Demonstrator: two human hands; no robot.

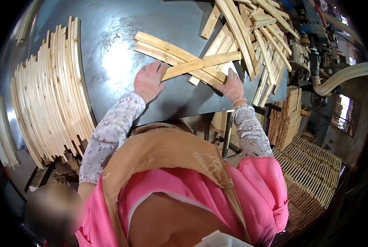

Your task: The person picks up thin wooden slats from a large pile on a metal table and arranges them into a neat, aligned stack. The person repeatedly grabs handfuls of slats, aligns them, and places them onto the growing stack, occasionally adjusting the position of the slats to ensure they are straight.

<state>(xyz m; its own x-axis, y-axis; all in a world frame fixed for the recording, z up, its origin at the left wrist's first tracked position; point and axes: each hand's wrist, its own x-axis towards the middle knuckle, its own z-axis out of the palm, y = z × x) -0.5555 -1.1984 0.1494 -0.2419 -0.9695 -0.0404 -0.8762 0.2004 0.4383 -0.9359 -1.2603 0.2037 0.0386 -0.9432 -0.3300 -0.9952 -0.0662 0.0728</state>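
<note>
Pale wooden strips lie crossed on the grey metal tabletop [110,88] in front of me. My left hand [150,81], in a thin pinkish glove, rests on the metal with its fingers spread. The near left end of the upper crossing strip [188,68] lies between its thumb and fingers. Beneath that strip, two more strips [169,48] run from far left to near right. My right hand [232,87], gloved alike, closes around their near right end, its thumb to the left and its fingers stretched along the right. Its palm side is hidden.
A row of many strips [54,88] lies side by side at the left. A jumbled pile of strips [250,39] covers the far right. Stacked boards [289,119] and a slatted stack [311,173] stand right of the table, near machinery and a pale hose [342,78]. A blurred round shape [54,212] is at lower left.
</note>
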